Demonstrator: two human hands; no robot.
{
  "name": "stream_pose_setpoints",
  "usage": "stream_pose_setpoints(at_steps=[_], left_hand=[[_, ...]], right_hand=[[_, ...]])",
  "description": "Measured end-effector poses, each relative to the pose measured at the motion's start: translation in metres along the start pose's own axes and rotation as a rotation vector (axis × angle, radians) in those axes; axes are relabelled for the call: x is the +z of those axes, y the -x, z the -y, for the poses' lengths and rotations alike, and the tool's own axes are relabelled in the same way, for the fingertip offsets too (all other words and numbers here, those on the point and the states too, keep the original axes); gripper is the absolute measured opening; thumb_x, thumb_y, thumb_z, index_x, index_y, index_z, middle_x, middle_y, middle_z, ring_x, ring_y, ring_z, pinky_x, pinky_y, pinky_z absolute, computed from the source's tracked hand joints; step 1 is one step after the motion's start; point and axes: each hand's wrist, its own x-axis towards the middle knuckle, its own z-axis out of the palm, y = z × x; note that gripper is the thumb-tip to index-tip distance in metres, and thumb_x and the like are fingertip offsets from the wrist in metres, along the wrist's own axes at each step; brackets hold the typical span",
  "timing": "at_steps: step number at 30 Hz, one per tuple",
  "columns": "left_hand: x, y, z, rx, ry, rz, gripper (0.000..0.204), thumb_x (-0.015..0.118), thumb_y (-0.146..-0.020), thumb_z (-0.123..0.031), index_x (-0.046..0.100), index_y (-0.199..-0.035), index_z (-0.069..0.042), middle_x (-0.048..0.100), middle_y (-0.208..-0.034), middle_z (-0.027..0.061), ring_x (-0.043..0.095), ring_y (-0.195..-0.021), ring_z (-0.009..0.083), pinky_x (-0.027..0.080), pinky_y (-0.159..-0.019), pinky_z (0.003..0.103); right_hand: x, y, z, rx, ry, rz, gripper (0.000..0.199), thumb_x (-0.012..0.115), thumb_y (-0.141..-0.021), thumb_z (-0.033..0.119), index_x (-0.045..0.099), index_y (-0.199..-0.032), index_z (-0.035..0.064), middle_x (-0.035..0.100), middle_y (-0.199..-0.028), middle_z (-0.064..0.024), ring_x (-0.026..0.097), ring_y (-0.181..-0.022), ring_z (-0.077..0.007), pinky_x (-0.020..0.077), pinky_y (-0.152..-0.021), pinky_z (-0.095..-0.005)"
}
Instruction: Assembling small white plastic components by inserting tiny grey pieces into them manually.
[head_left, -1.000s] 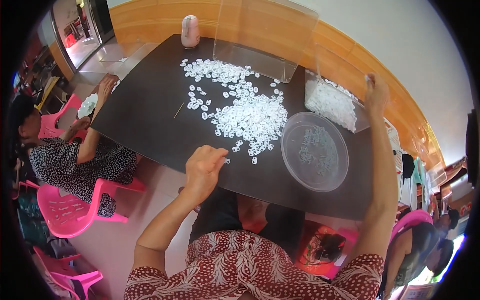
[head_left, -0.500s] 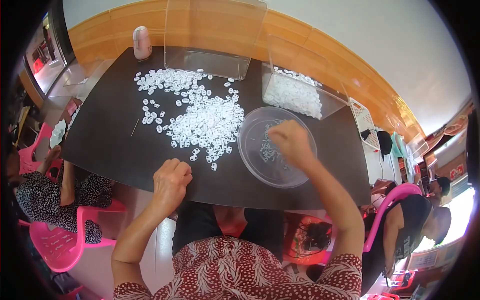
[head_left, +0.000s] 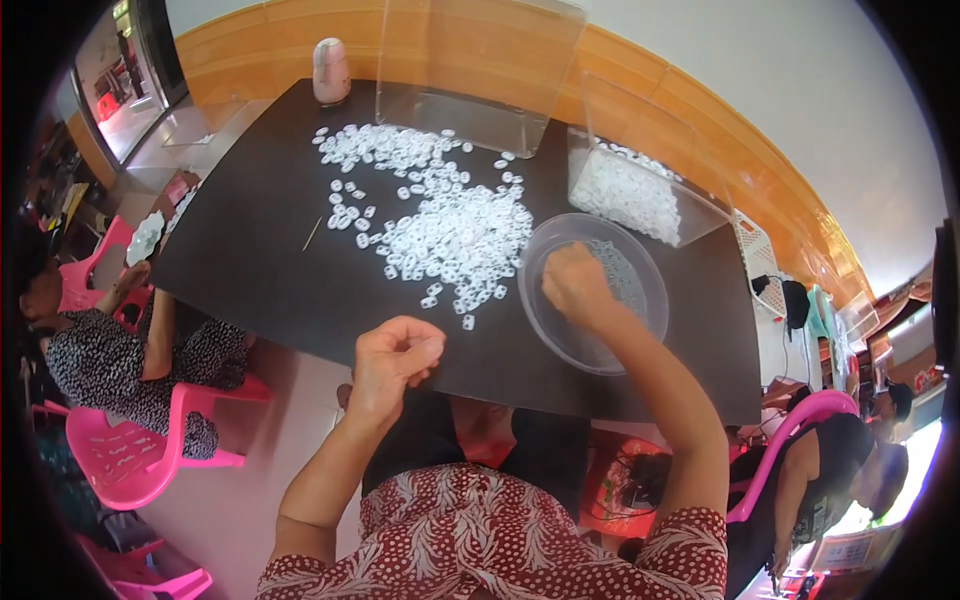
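My left hand (head_left: 395, 362) hovers at the table's near edge, its fingers curled and the thumb pressed against them. Whatever it may pinch is too small to see. Over the left side of a round clear plastic tub (head_left: 527, 312) is my right hand (head_left: 578, 284), closed with the fingertips turned down; anything in its grip is hidden. Tiny grey pieces (head_left: 624, 277) lie inside the tub, to the right of that hand. Left of the tub spreads a heap of small white plastic pieces with holes (head_left: 455, 235), with strays around its edges.
A clear box of white pieces (head_left: 625, 195) stands behind the tub, beside another clear box (head_left: 465, 108). A pink bottle (head_left: 331, 72) is at the far left corner. A thin stick (head_left: 312, 233) lies on the dark table (head_left: 260, 270). People sit on both sides.
My left hand has lifted and turned, its thumb now showing against the fingers. My right hand has moved toward the tub's left side, uncovering the grey pieces. The whole view has shifted.
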Motion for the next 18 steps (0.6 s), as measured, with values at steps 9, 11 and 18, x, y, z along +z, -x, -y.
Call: stream_pose_setpoints(at_steps=[9,11,18], left_hand=[[0.007,0.008,-0.005,-0.116,0.365,0.103,0.013,0.063,-0.087,-0.012,0.06,-0.087,0.001,0.059,-0.07,0.0062,0.052,-0.053,0.0094,0.04,-0.046,0.022],[0.009,0.01,-0.005,-0.121,0.376,0.108,0.013,0.062,-0.088,-0.012,0.06,-0.086,0.001,0.059,-0.069,0.0064,0.052,-0.052,0.0096,0.04,-0.046,0.023],[0.016,0.021,-0.006,-0.065,0.392,0.131,0.014,0.061,-0.088,-0.011,0.061,-0.093,0.002,0.062,-0.075,0.008,0.055,-0.057,0.0116,0.043,-0.051,0.023]], right_hand=[[-0.058,0.0,0.076,0.37,-0.458,-0.1,0.01,0.063,-0.075,0.002,0.059,-0.085,0.0037,0.057,-0.075,-0.0094,0.056,-0.07,-0.021,0.0464,-0.061,-0.0327],[-0.061,0.003,0.098,0.365,-0.674,-0.144,0.014,0.065,-0.077,0.003,0.062,-0.09,0.0053,0.058,-0.077,-0.0051,0.055,-0.069,-0.0133,0.0452,-0.061,-0.0264],[-0.06,0.004,0.142,0.372,-0.992,0.007,0.014,0.065,-0.076,-0.006,0.066,-0.087,0.0026,0.06,-0.087,-0.0041,0.056,-0.08,-0.0109,0.044,-0.069,-0.0241]])
